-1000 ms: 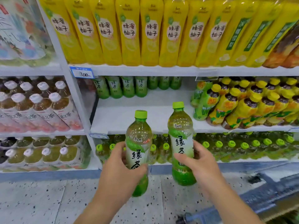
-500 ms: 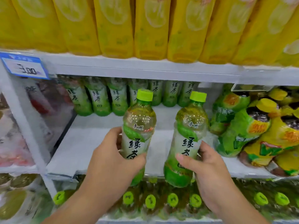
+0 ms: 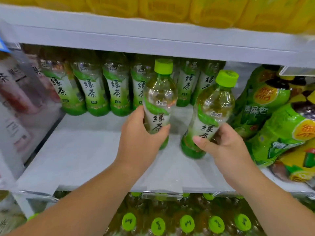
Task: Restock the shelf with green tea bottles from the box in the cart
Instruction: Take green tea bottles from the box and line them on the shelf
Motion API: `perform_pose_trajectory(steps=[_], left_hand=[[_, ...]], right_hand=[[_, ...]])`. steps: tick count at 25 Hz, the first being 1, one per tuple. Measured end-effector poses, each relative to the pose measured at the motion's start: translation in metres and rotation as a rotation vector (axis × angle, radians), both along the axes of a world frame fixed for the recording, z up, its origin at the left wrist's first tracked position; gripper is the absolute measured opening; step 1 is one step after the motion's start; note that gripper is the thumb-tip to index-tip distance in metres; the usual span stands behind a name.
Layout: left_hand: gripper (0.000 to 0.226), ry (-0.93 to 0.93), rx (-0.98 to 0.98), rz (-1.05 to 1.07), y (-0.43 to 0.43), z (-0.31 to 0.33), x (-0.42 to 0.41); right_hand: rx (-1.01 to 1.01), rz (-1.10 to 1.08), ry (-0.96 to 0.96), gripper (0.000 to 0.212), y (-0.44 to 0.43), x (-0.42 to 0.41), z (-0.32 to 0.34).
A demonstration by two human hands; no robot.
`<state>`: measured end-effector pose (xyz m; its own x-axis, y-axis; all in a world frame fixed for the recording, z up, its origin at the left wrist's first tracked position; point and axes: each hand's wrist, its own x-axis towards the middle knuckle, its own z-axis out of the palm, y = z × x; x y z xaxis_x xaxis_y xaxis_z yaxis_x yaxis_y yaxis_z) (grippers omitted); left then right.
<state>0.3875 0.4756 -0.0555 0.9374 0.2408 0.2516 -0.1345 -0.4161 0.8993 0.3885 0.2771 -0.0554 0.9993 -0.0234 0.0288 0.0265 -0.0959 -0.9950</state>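
Note:
My left hand [image 3: 139, 142] grips a green tea bottle [image 3: 159, 99] with a lime cap, held upright over the white middle shelf [image 3: 81, 160]. My right hand [image 3: 225, 147] grips a second green tea bottle [image 3: 211, 109], tilted a little to the right, its base close to the shelf surface. Both bottles are inside the shelf opening, in front of a back row of several green tea bottles [image 3: 93, 92]. The cart and its box are out of view.
Green and yellow pouch-like bottles [image 3: 276, 120] crowd the shelf's right side. Pink-labelled bottles [image 3: 15, 99] stand behind a clear divider at left. Yellow bottles [image 3: 170, 9] fill the shelf above, and green-capped bottles [image 3: 187, 223] the shelf below.
Both hands have carried their bottles forward from in front of the shelving into the middle shelf opening. The view has closed in on that shelf.

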Motion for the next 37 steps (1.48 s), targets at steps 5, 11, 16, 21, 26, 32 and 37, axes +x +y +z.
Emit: perform_pose_trajectory(steps=[5,11,16,21,26,32,37], left_hand=[[0.038,0.015,0.070,-0.017,0.011,-0.018,0.005],[0.027,-0.013,0.037,0.047,0.003,-0.020,0.033],[0.030,-0.010,0.039,0.114,-0.007,-0.026,0.065],[0.032,0.039,0.136,0.142,-0.016,-0.016,0.079],[0.035,0.162,0.075,0.190,-0.022,-0.004,0.090],[0.038,0.197,0.277,0.227,-0.019,-0.002,0.096],[0.040,0.155,0.069,0.255,-0.022,-0.011,0.100]], right_hand=[[-0.090,-0.113,-0.092,0.037,-0.001,-0.005,-0.023],[-0.174,-0.137,-0.138,0.037,0.001,0.034,-0.032],[-0.097,-0.144,-0.142,0.033,0.005,0.073,-0.037],[-0.027,-0.155,-0.175,0.033,0.011,0.096,-0.039],[0.067,-0.126,-0.175,0.035,0.011,0.109,-0.045],[0.133,-0.113,-0.149,0.034,0.013,0.119,-0.044],[0.172,-0.117,-0.153,0.039,0.015,0.124,-0.047]])
